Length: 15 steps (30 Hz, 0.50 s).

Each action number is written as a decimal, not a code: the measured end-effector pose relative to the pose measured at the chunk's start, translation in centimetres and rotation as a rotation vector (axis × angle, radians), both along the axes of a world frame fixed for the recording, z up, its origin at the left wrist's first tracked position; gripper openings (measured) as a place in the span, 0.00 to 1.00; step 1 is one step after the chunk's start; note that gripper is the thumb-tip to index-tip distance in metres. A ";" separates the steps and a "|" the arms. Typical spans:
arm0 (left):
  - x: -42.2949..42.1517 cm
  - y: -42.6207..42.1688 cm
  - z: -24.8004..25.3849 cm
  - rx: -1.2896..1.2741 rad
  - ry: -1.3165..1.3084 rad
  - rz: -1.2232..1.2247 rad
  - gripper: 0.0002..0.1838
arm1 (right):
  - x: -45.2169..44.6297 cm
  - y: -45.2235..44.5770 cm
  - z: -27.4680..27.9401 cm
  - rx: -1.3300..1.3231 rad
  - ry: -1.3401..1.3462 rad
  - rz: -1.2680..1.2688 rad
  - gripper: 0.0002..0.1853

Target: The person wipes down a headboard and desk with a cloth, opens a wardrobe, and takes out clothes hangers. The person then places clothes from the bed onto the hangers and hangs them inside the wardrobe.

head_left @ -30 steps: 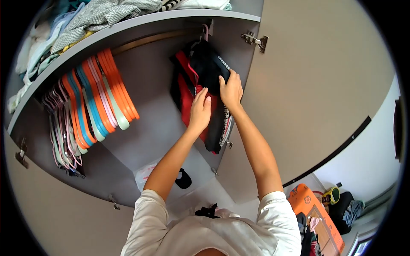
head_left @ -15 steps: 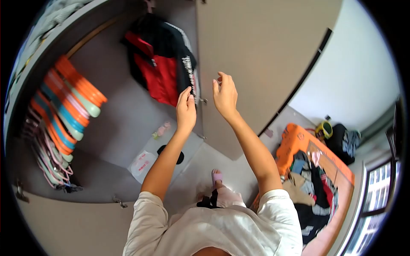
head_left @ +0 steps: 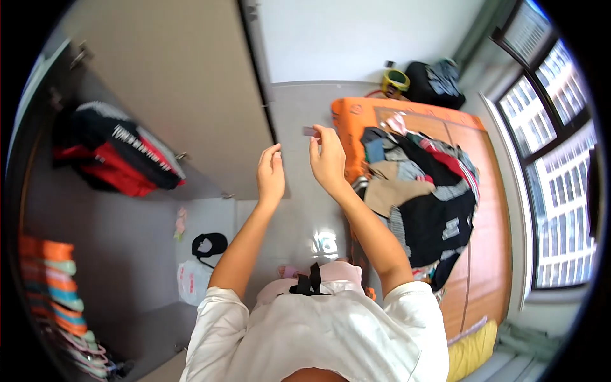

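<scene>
Head view: the left hand (head_left: 271, 176) and right hand (head_left: 328, 159) were raised apart in mid-air, both loosely open and empty; to the right, heaped clothes (head_left: 439, 216) lay on the bed (head_left: 490, 242); leftward, a black-and-red jacket (head_left: 133, 162) and coloured hangers (head_left: 58, 283) hung inside the wardrobe (head_left: 114, 242)

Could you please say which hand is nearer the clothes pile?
The right. The right hand is raised beside the clothes pile, not touching it; the left hand is farther away, in front of the cabinet door.
</scene>
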<state>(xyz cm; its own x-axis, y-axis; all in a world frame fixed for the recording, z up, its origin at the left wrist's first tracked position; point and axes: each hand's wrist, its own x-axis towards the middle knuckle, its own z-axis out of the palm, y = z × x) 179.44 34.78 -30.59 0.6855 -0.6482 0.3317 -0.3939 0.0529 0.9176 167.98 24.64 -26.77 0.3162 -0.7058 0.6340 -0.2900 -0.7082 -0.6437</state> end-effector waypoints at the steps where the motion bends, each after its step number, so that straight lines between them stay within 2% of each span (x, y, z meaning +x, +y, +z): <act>1: -1.8 -1.6 -0.3 0.032 0.024 -0.057 0.16 | -2.5 -0.9 -0.5 0.015 -0.010 -0.037 0.13; 6: -12.8 -9.1 -1.9 0.140 0.033 -0.273 0.15 | -15.6 -5.3 -3.9 0.087 0.025 -0.259 0.13; 12: -25.6 -15.7 -5.8 0.125 0.034 -0.535 0.14 | -29.7 -8.2 -8.3 0.165 0.082 -0.431 0.12; 13: -27.6 -16.6 -6.7 0.121 -0.074 -0.530 0.14 | -31.8 -8.3 -8.9 0.190 0.113 -0.455 0.12; 15: -31.1 -18.1 -8.5 0.149 -0.107 -0.602 0.14 | -35.8 -8.5 -10.1 0.171 0.124 -0.535 0.11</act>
